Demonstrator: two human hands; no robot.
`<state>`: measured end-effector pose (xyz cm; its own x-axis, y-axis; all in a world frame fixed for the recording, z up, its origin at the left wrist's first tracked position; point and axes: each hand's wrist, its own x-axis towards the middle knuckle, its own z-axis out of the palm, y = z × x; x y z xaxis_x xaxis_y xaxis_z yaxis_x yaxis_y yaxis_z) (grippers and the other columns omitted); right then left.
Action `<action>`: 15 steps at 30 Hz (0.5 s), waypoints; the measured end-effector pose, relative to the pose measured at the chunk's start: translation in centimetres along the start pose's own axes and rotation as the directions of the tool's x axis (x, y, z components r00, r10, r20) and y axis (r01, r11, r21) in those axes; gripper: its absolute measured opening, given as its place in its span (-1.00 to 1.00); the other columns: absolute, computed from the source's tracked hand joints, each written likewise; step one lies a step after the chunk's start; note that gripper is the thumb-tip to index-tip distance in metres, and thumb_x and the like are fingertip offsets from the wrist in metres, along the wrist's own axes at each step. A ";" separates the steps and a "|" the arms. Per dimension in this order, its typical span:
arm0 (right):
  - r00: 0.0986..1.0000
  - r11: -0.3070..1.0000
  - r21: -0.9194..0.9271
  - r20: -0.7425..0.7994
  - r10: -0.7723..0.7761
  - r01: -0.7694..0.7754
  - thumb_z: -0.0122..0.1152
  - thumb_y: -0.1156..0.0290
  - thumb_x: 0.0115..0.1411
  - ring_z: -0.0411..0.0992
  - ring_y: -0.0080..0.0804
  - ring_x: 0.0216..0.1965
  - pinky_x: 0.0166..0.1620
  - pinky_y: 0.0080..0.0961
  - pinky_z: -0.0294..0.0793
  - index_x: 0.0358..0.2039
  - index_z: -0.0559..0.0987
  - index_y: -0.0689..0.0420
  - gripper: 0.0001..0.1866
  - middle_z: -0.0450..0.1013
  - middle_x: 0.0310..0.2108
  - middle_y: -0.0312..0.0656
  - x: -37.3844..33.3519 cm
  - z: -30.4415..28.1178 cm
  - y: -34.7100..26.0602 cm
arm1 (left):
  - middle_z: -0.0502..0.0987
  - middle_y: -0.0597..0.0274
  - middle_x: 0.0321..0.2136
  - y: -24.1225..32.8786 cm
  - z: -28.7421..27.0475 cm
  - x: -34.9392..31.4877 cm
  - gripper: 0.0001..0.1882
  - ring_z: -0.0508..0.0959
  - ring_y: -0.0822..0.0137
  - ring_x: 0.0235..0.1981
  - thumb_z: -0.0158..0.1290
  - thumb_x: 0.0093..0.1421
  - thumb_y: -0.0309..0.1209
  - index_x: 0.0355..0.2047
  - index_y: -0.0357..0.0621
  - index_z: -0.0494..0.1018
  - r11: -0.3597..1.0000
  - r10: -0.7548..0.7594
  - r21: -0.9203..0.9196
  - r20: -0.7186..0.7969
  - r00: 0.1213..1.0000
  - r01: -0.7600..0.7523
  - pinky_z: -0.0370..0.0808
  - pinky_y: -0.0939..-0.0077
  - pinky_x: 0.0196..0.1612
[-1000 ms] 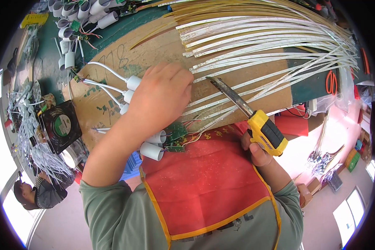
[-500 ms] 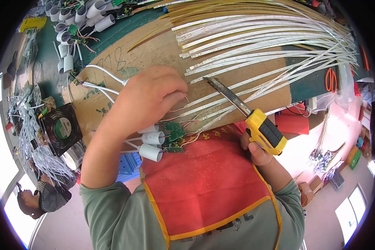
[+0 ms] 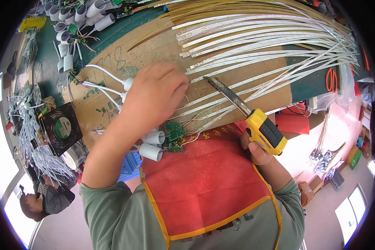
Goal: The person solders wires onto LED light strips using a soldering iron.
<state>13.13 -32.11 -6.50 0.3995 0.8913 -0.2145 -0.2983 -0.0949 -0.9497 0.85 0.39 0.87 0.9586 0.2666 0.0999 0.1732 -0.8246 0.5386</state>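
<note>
In the head view, the left hand (image 3: 156,89) curls left of centre near the white strips (image 3: 237,39) (whether its hidden fingertips pinch anything, I cannot tell), while the right hand (image 3: 258,153), lower right, grips the yellow-black tool (image 3: 266,132), its tip best kept clear of skin.

A head-worn fisheye looks down from close above the apron (image 3: 204,179) and workbench (image 3: 310,86).
</note>
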 end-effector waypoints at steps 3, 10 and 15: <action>1.000 1.000 -0.016 0.010 0.009 -0.009 0.18 0.32 0.25 0.32 -0.44 -0.32 -0.19 -0.49 0.32 0.00 0.40 0.26 -0.61 0.35 -0.36 -0.28 -0.1 -0.1 0.2 | 0.49 0.21 -0.34 0.1 0.7 0.0 -0.92 0.51 0.09 -0.24 0.16 0.06 -0.45 -0.41 -0.11 0.51 0.996 0.062 0.073 -0.068 0.996 -0.057 0.46 0.22 -0.16; 1.000 1.000 0.023 -0.006 0.004 -0.004 0.19 0.30 0.23 0.32 -0.43 -0.37 -0.23 -0.49 0.31 -0.06 0.43 0.26 -0.64 0.34 -0.42 -0.29 0.6 0.6 -0.6 | 0.50 0.21 -0.33 0.6 1.5 -0.1 -0.89 0.51 0.08 -0.24 0.19 0.02 -0.49 -0.42 -0.10 0.50 0.983 0.063 0.176 -0.078 0.995 -0.048 0.46 0.23 -0.14; 1.000 1.000 -0.022 0.009 0.019 -0.019 0.21 0.28 0.21 0.35 -0.39 -0.41 -0.27 -0.50 0.32 -0.13 0.45 0.24 -0.67 0.36 -0.46 -0.28 0.0 -0.3 0.1 | 0.50 0.22 -0.34 0.5 1.3 0.0 -0.89 0.51 0.10 -0.25 0.19 0.01 -0.49 -0.42 -0.10 0.50 0.984 0.069 0.170 -0.081 0.994 -0.054 0.45 0.24 -0.17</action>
<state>13.35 -32.21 -6.64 0.3864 0.8931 -0.2303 -0.2864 -0.1211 -0.9504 1.20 -0.73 0.04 0.9468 0.2488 0.2040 0.1569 -0.9106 0.3824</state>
